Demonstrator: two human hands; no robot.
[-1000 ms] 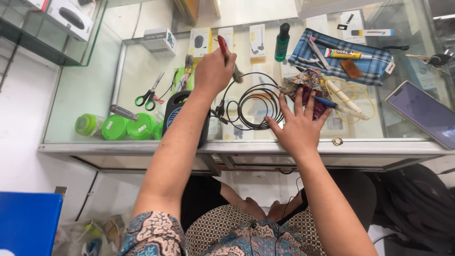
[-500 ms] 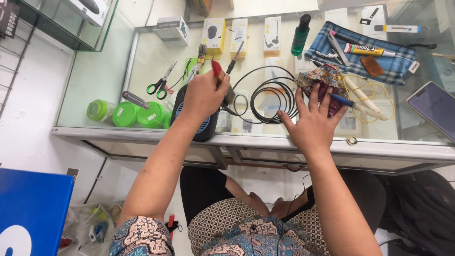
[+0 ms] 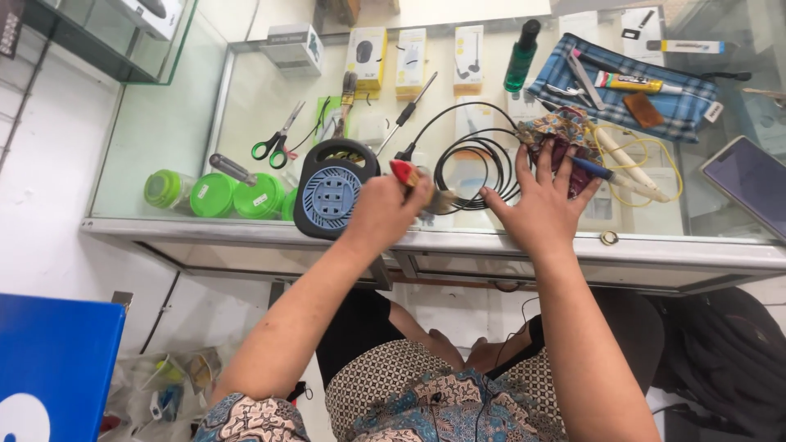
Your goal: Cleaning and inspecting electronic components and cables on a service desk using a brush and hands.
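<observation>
while the glass counter carries it all, blue cable reel sits at the front edge, black cable coil just right of it. right hand flat, fingers spread on the coil. left hand closed around red-handled tool.
</observation>
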